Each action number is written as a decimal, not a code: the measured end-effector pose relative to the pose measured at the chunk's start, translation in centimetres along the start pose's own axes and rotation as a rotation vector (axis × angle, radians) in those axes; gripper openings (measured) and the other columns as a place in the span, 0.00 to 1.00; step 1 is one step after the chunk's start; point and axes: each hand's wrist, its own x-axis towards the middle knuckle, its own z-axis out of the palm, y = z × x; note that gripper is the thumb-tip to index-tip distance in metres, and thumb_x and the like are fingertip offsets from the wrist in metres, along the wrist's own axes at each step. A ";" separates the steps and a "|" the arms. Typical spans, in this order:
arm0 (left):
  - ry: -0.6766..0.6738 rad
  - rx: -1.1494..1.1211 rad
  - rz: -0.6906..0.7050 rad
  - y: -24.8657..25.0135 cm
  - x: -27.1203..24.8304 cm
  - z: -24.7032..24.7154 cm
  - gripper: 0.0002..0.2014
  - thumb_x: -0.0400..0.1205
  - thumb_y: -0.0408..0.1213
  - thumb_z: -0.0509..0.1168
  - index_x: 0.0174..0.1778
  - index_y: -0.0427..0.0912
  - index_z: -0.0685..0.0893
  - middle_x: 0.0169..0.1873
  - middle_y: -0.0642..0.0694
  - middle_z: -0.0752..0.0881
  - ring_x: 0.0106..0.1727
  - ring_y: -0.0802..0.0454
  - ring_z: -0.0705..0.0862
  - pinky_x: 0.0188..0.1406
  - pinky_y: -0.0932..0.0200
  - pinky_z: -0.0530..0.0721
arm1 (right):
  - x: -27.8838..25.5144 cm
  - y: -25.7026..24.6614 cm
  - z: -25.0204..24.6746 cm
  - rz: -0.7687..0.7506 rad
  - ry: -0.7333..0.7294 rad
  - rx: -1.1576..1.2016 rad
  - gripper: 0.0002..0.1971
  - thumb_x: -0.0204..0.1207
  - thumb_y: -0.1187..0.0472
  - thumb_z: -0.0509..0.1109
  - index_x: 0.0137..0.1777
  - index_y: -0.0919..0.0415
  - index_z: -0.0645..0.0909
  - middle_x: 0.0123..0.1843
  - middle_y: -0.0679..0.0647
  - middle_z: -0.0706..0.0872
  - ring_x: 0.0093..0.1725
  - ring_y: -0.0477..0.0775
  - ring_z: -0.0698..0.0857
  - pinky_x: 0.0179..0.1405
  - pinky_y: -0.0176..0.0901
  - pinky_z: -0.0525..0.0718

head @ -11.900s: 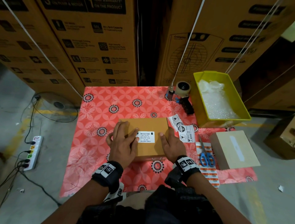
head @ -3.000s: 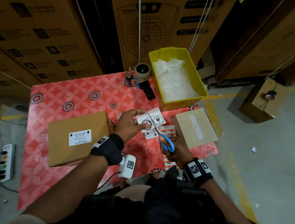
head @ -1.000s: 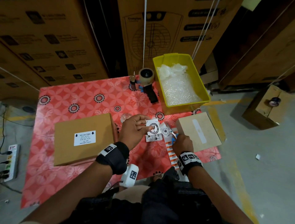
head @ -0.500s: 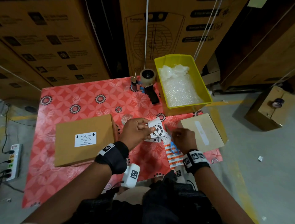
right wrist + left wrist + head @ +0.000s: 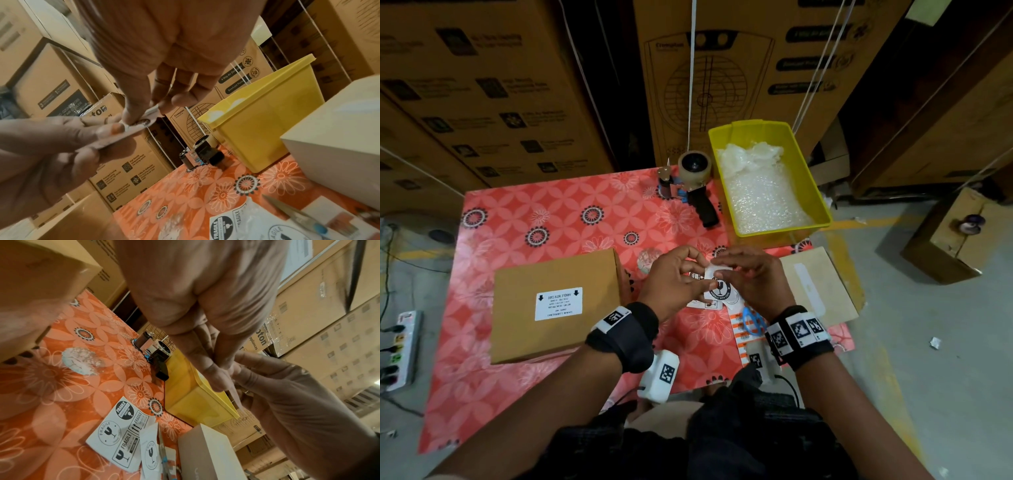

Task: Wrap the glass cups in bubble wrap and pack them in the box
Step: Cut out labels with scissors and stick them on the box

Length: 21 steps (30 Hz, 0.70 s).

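A closed brown box (image 5: pixel 554 301) with a white label lies on the left of the red flowered table. Over the table's middle both hands hold one white fragile sticker (image 5: pixel 719 291). My left hand (image 5: pixel 700 274) pinches its left side. My right hand (image 5: pixel 724 270) pinches its upper edge between thumb and fingers, and the sticker (image 5: pixel 144 121) curls there. Bubble wrap (image 5: pixel 763 195) fills the yellow bin (image 5: pixel 822 219). No glass cup is in view.
A tape dispenser (image 5: pixel 693 185) stands left of the bin. Blue-handled scissors (image 5: pixel 753 320) lie on an orange label strip under my right wrist. More fragile stickers (image 5: pixel 121 434) lie flat on the table. A second closed box (image 5: pixel 818 284) sits at the right edge. Tall cartons wall the back.
My right hand has let go of the scissors, which now lie on the table, and has come up to the sticker in my left hand. Both hands now pinch it.
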 end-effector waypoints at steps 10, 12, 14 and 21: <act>-0.003 0.082 -0.003 0.2 -0.3 0.1 0.16 0.75 0.23 0.83 0.52 0.41 0.88 0.46 0.46 0.93 0.38 0.61 0.93 0.37 0.62 0.91 | 0.1 0.0 -0.3 -0.115 -0.004 -0.217 0.05 0.76 0.61 0.84 0.49 0.50 0.97 0.48 0.43 0.94 0.49 0.45 0.91 0.46 0.52 0.89; 0.001 0.062 -0.005 0.3 -0.3 0.1 0.16 0.75 0.23 0.83 0.53 0.40 0.88 0.47 0.43 0.93 0.40 0.58 0.94 0.38 0.61 0.91 | -0.1 0.1 -0.2 -0.149 0.029 -0.274 0.05 0.76 0.60 0.84 0.49 0.50 0.96 0.49 0.43 0.93 0.52 0.48 0.90 0.49 0.52 0.89; -0.019 0.034 0.002 0.2 -0.2 0.1 0.15 0.76 0.25 0.83 0.55 0.40 0.89 0.49 0.40 0.94 0.47 0.51 0.96 0.44 0.55 0.94 | -0.2 0.1 -0.2 -0.184 0.058 -0.322 0.04 0.75 0.61 0.84 0.48 0.51 0.96 0.50 0.45 0.91 0.55 0.50 0.88 0.52 0.50 0.86; -0.038 -0.142 -0.066 0.1 0.2 0.2 0.08 0.90 0.28 0.67 0.60 0.27 0.87 0.49 0.36 0.95 0.48 0.40 0.96 0.44 0.52 0.96 | -0.6 0.4 -0.7 -0.262 0.082 -0.377 0.05 0.75 0.66 0.84 0.44 0.55 0.94 0.46 0.46 0.94 0.51 0.52 0.88 0.52 0.55 0.86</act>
